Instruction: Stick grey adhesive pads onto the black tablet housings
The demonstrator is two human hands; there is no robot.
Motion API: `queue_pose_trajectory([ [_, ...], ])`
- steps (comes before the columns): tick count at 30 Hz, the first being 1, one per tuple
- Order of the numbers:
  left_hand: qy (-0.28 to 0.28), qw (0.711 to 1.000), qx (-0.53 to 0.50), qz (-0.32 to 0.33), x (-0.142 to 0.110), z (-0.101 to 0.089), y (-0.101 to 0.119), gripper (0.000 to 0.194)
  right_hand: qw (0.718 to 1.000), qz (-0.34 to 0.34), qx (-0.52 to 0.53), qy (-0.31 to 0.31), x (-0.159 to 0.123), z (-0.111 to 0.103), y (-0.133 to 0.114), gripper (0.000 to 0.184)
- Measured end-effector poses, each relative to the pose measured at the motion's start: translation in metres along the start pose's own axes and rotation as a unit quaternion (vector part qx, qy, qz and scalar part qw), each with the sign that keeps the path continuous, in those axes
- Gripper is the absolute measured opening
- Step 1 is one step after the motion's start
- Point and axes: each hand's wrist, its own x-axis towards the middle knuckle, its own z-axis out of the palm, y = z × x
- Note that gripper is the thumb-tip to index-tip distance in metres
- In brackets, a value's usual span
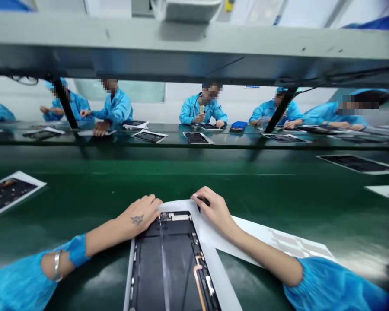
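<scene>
An opened tablet housing (178, 255), dark inside with an orange flex cable along its right side, lies lengthwise before me on a white sheet (222, 272). My left hand (144, 216) is closed over its far left corner, thumb side on the edge. At the far right of the sheet, my right hand (214, 209) is closed around a small black tool (203, 200); its kind is mostly hidden by the fingers. Under my right forearm lies a second white sheet with pale grey adhesive-like patches (291, 242).
Other opened housings on white sheets lie at left (9, 194), at right (356, 164) and along the far bench. A shelf beam (194, 65) spans overhead on dark posts (280, 110). Several co-workers in blue (202, 110) sit across the green work surface (116, 172).
</scene>
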Motion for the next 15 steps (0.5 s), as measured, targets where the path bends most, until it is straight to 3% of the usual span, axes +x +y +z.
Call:
queue_pose_trajectory([
  [3,-0.015,0.999,0.0,0.033,0.002,-0.008,-0.004,0.024,0.998,0.037,0.033,0.028,0.006,0.004,0.004,0.027],
  [6,0.023,0.997,-0.074,-0.003,0.01,-0.021,-0.033,0.027,0.994,0.068,0.054,0.065,0.009,0.005,0.005,0.029],
  [10,0.098,0.983,-0.058,-0.145,0.037,-0.057,-0.102,0.025,0.981,0.087,0.079,0.151,0.011,0.005,0.006,0.028],
  [13,0.181,0.945,-0.019,-0.271,0.069,-0.077,-0.147,0.024,0.982,0.092,0.074,0.148,0.013,0.008,0.007,0.024],
  [15,0.234,0.912,0.001,-0.337,0.09,-0.079,-0.163,0.027,0.985,0.092,0.066,0.13,0.013,0.01,0.007,0.021],
])
